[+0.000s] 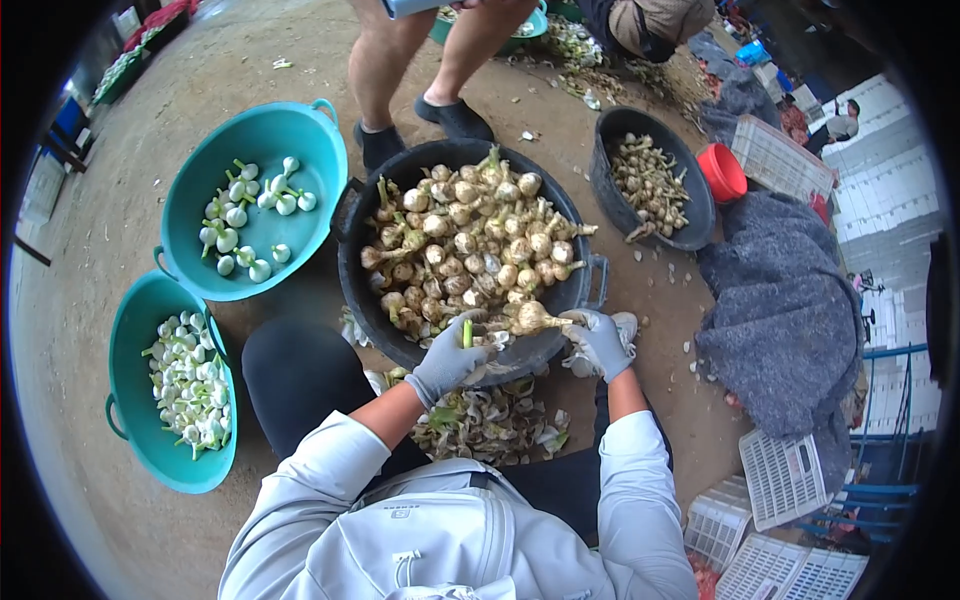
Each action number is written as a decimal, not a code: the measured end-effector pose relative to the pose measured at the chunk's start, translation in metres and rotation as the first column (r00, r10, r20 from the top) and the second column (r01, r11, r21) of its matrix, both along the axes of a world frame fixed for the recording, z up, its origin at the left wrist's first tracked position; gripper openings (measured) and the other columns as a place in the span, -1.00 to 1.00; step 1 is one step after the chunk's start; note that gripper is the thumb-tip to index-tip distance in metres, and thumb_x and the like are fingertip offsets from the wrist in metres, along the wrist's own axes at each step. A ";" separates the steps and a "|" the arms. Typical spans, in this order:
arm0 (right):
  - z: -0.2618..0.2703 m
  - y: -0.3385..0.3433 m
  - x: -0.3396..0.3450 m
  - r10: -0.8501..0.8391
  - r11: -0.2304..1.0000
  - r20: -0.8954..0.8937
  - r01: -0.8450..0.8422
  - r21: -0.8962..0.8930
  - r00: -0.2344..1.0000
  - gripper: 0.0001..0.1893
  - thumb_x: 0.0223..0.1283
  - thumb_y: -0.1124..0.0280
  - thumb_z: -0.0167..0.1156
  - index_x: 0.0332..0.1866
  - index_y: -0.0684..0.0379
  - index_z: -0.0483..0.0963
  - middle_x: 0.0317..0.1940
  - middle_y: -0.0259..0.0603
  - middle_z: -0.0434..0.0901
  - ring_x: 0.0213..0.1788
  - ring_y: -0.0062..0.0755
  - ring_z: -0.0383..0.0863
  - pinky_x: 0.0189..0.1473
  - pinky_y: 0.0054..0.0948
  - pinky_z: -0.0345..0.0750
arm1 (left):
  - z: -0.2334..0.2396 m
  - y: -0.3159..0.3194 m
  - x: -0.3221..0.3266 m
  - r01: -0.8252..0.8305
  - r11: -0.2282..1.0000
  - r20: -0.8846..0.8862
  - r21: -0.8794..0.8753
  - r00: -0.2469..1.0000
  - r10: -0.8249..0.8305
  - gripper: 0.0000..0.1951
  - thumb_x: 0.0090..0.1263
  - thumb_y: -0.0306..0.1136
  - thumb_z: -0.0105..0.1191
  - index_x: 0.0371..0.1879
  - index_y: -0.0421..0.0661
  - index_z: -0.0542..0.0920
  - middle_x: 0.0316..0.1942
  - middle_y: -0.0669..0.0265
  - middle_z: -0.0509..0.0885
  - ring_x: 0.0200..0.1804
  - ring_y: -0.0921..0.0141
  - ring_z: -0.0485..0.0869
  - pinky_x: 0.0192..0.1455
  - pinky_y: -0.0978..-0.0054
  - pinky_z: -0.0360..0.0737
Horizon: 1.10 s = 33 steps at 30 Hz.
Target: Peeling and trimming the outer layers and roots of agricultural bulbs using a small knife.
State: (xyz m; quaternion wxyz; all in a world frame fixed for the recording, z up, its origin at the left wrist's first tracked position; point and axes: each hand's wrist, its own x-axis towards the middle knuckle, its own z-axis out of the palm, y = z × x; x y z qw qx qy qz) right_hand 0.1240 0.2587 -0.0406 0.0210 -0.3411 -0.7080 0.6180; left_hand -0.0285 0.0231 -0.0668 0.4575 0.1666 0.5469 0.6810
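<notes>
A large black tub (352,300) in front of me is heaped with unpeeled garlic bulbs (465,244), brown and soil-stained. Above its near rim, my right hand (600,341), in a grey glove, pinches the stalk end of one big garlic bulb (529,319). That bulb's root end points towards my left hand (450,360), also gloved. A cut green stem (467,334) sticks up from the left fingers; whatever else they hold is mostly hidden. Shed garlic skins (487,424) lie piled between my legs.
To the left, one teal tub (307,247) holds scattered peeled garlic and another teal tub (124,360) holds more. Someone's legs (450,67) are just beyond the black tub. A smaller black tub (701,217), red bucket (721,172), grey blanket (780,315) and plastic crates (784,480) are at right.
</notes>
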 end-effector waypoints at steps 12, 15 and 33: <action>0.040 -0.131 -0.004 -0.535 0.832 -0.248 0.452 -0.321 0.808 -0.91 0.15 0.43 0.20 -0.38 0.21 0.56 -0.68 -0.59 0.35 -0.69 -0.85 0.15 -0.65 -0.72 0.07 | 0.054 0.003 0.027 0.145 0.988 -0.673 -0.052 0.726 -0.142 -0.31 -0.05 -0.35 0.32 0.11 -0.13 0.28 -0.05 0.12 0.49 -0.04 0.19 0.56 0.00 0.38 0.51; 0.031 -0.138 -0.013 -0.539 0.840 -0.234 0.498 -0.215 0.809 -0.87 0.13 0.51 0.15 -0.52 0.19 0.48 -0.67 -0.56 0.36 -0.69 -0.83 0.17 -0.65 -0.70 0.11 | 0.046 -0.003 0.031 0.053 0.985 -0.861 -0.165 0.480 -0.170 -0.29 -0.08 -0.31 0.28 0.13 -0.10 0.27 0.12 0.08 0.37 -0.06 0.06 0.56 -0.10 0.27 0.56; 0.026 -0.140 -0.011 -0.406 0.914 -0.230 0.392 -0.104 0.884 -0.83 0.18 0.46 0.11 -0.52 0.22 0.48 -0.70 -0.56 0.33 -0.66 -0.83 0.20 -0.62 -0.68 0.15 | 0.043 -0.007 0.032 0.067 0.981 -0.734 -0.183 0.655 -0.182 -0.33 -0.05 -0.35 0.26 0.11 -0.10 0.28 0.08 0.02 0.36 0.08 0.02 0.44 0.04 0.24 0.48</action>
